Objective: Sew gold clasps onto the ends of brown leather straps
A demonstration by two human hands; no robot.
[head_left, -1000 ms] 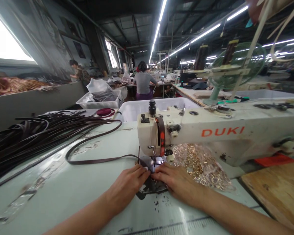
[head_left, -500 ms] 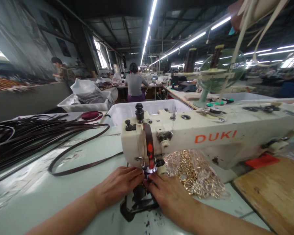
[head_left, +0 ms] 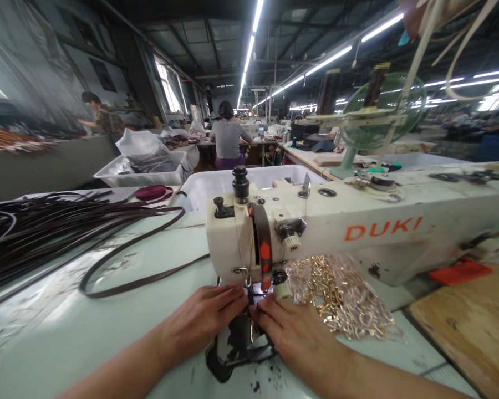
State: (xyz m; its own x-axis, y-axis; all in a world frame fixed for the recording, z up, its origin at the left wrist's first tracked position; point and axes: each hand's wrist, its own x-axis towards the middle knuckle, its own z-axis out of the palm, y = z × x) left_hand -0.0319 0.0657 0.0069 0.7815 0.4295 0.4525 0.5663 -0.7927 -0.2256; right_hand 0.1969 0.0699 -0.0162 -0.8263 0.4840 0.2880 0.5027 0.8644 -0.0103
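A cream sewing machine [head_left: 357, 233] marked DUKI stands on the pale green table [head_left: 87, 327]. My left hand [head_left: 203, 318] and my right hand [head_left: 291, 335] meet under its needle head, fingers pressed together on the end of a dark brown strap [head_left: 133, 280]. The strap loops away to the left across the table. What exactly sits under the fingertips at the needle is hidden. A dark metal part [head_left: 233, 354] shows between my hands.
A heap of dark straps [head_left: 41, 227] lies at the left. A clear bag of gold metal rings [head_left: 345, 299] sits right of my right hand. White bins [head_left: 220, 185], a green fan [head_left: 378, 119] and a wooden board [head_left: 469, 327] are around. Other people work farther back.
The view has shifted a little. Both hands stay pressed together at the needle; the strap loop on the table has drawn slightly left.
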